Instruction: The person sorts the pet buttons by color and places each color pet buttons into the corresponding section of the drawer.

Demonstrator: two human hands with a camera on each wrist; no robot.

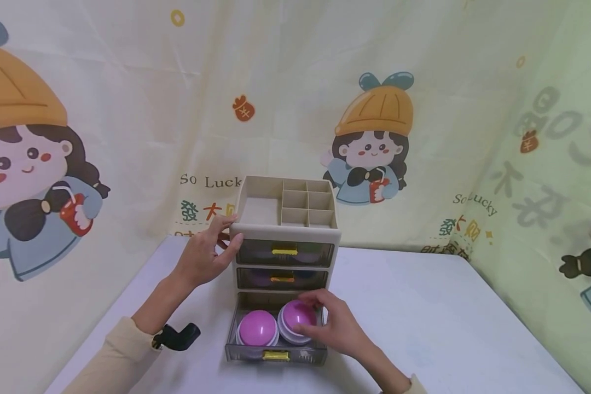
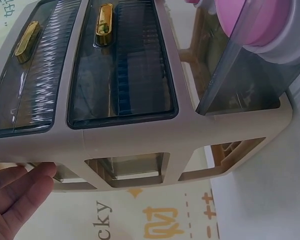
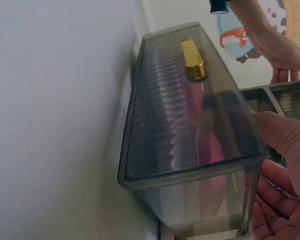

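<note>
A beige desktop drawer organizer (image 1: pixel 285 235) stands on the table with its bottom drawer (image 1: pixel 241 354) pulled out. In that smoky, see-through drawer sit two round white containers with pink domed tops: the left container (image 1: pixel 258 328) and the right container (image 1: pixel 299 316), which leans slightly. My right hand (image 1: pixel 337 323) holds the right container, thumb on its near side and fingers at its far side. My left hand (image 1: pixel 207 249) touches the organizer's upper left side. Its fingertips lie at a side opening in the left wrist view.
Two upper drawers, the top one (image 1: pixel 256 253) and the middle one (image 1: pixel 256 278), are shut and have gold handles. The organizer's top has divided compartments (image 1: pixel 295 201). A white table (image 1: pixel 423 328) lies under everything, with a printed cloth (image 1: pixel 285 65) behind.
</note>
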